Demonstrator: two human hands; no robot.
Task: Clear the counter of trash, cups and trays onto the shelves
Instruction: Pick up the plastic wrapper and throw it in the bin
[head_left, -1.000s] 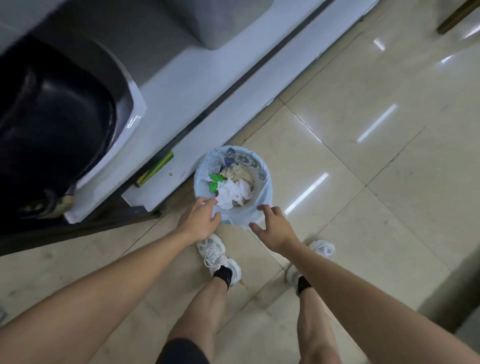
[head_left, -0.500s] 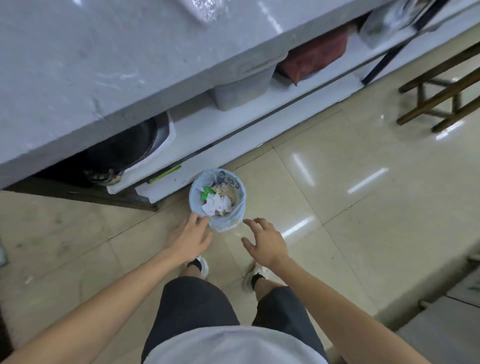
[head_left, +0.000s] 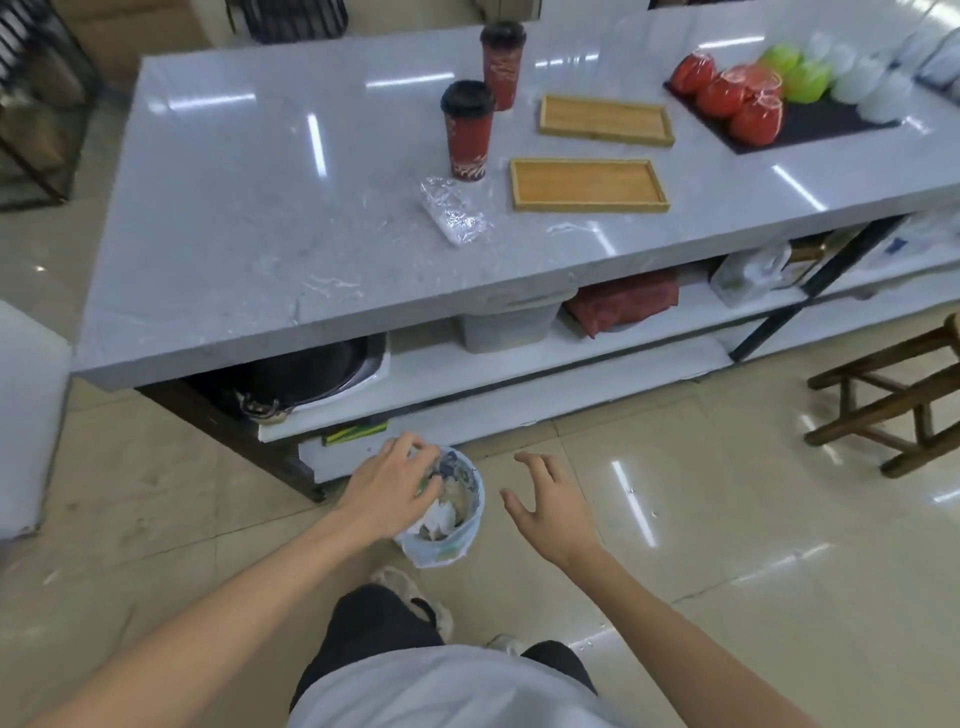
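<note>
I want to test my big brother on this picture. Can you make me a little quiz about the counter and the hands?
1. How many red cups with black lids stand on the counter?
2. True or false: both wooden trays are empty.
3. Which of the hands is over the bin: A) left, B) right?

Key
1. Two: the near cup and the far cup.
2. True: near tray and far tray hold nothing.
3. A: the left hand is over it; the right hand hangs open beside it.
</note>
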